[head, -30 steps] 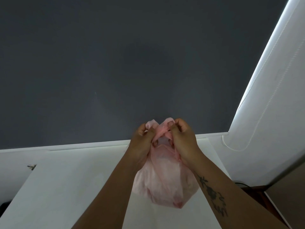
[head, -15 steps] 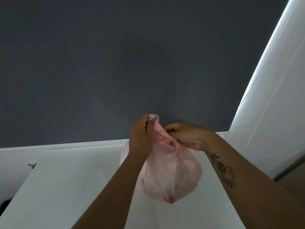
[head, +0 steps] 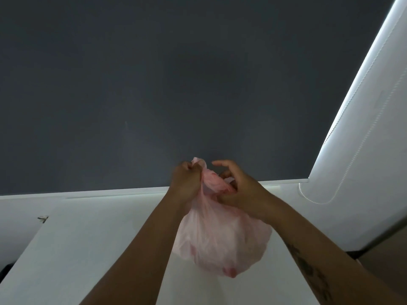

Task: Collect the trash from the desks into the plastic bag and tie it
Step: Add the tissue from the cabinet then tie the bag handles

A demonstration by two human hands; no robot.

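A full pink plastic bag (head: 222,241) hangs in the air above a white desk (head: 92,249). My left hand (head: 186,183) is clenched on one twisted strip of the bag's neck, whose tip sticks up past my fist. My right hand (head: 239,188) grips the other bunched strip just to the right, with its index finger raised. The two strips cross between my hands. What lies inside the bag is hidden by the cloudy plastic.
A dark grey blind (head: 176,84) fills the wall ahead. A white blind with a bead cord (head: 317,200) stands at the right. A brown surface (head: 385,258) shows at the lower right, beyond the desk's edge.
My right hand has swung around the bag's neck and now sits lower, close to the left fist. The bag has swayed slightly and hangs a little more to the right.
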